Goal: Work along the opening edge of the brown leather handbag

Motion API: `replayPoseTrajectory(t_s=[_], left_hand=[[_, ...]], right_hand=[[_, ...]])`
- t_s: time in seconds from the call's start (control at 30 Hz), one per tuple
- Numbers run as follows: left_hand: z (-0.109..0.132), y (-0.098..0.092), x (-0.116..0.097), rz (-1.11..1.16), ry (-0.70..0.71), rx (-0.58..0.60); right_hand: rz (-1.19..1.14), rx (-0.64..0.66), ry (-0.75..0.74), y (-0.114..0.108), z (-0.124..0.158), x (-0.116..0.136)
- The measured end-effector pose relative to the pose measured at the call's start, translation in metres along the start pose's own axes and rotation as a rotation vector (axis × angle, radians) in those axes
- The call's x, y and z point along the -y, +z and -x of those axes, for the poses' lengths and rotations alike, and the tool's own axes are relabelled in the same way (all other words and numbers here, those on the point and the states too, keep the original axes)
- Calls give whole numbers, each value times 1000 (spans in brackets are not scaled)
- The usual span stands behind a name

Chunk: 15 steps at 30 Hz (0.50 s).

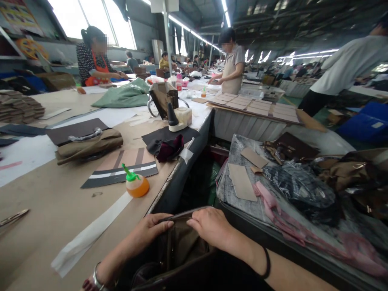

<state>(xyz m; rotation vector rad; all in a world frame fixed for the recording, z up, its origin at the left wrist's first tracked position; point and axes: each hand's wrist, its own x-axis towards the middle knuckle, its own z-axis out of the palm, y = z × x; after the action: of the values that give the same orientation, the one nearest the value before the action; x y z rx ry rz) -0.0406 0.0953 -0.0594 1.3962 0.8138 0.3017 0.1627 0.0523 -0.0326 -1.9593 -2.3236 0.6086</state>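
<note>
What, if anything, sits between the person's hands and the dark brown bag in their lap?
Nothing visible. The left hand and the right hand both already rest on the top edge of the dark brown bag, fingers curled over it. The orange glue bottle stands apart on the table.

A dark brown bag (178, 250) of soft leather-like material sits low between the two hands, its mouth facing up and partly open. Its upper edge, a thin dark rim, runs from under the left hand's (148, 230) fingers across to beneath the right hand (214, 226), which lies over it. The body sags in folds below both hands, its lower part hidden.
</note>
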Motion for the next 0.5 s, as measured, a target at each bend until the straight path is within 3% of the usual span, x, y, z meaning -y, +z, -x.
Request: replayPoseTrajectory(t_s=[0.23, 0.5], left_hand=[[-4, -2, 7, -14, -25, -34], [-5, -2, 0, -124, -17, -59]], right_hand=[[28, -30, 28, 2, -6, 2], [53, -69, 11, 6, -10, 1]])
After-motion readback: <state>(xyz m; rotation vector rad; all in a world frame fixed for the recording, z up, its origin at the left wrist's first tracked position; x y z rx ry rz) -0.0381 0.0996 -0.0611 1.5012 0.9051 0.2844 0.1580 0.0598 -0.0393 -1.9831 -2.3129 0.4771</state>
